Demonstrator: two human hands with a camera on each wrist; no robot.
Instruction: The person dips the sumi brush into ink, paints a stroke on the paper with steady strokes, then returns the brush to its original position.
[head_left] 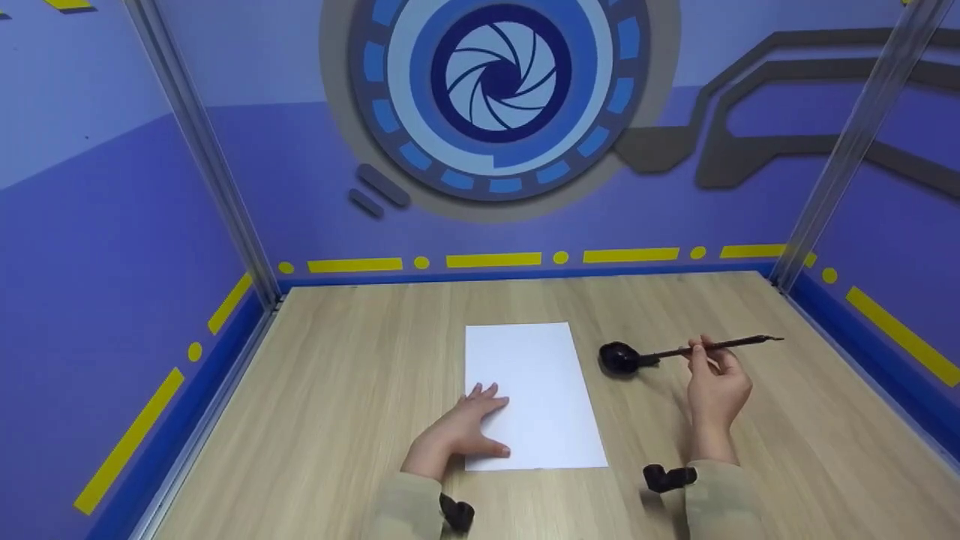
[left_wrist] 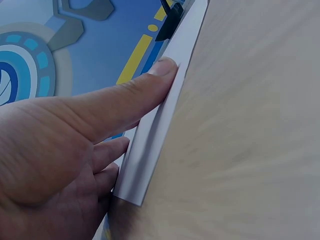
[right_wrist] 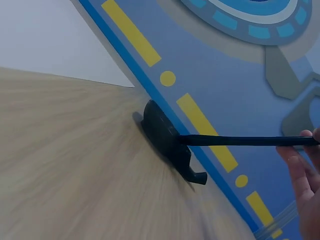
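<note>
A white sheet of paper (head_left: 540,382) lies on the wooden table. My left hand (head_left: 459,429) rests on its lower left part, fingers and thumb spread; in the left wrist view the thumb (left_wrist: 132,97) lies straight across the paper (left_wrist: 150,155). To the right of the sheet, my right hand (head_left: 718,390) pinches a thin dark calligraphy brush (head_left: 739,343) between thumb and fingers. The brush slants to the left, its lower end at a small black ink dish (head_left: 619,360) with a short handle. In the right wrist view the brush's tip is hidden at the dish (right_wrist: 162,132).
Blue and purple panels (head_left: 255,165) with yellow marks stand behind and at both sides of the table (head_left: 360,360). Metal posts (head_left: 217,157) rise at the back corners. Small black devices (head_left: 457,514) sit at both wrists.
</note>
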